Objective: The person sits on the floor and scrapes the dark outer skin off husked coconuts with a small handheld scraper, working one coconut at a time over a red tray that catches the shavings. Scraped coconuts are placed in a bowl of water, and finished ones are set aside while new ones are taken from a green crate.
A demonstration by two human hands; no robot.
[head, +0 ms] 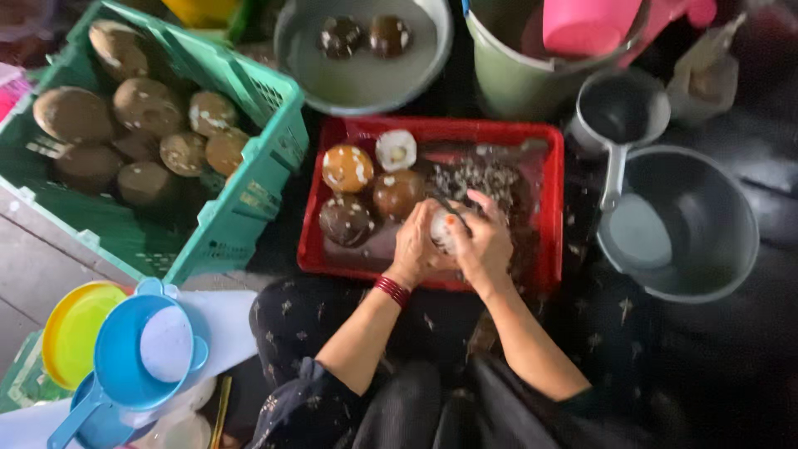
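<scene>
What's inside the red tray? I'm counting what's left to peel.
In the red tray: four round fruits, a peelings pile. Both hands cover a fifth; anything beneath them is hidden.

I see both hands mid-frame over the red tray point(551, 208): left hand point(413, 247) cups a white peeled fruit point(440, 231), right hand point(485, 241) on it with a knife point(449, 205). Green crate point(249, 191) of brown fruits upper left.

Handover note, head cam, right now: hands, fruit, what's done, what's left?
Left hand cups a whitish, mostly peeled fruit over the red tray. Right hand works a thin blade on it.
Done: one peeled white fruit lies in the tray, peelings beside it.
Left: three brown fruits in the tray, more in the green crate; two sit in the metal bowl.
</scene>
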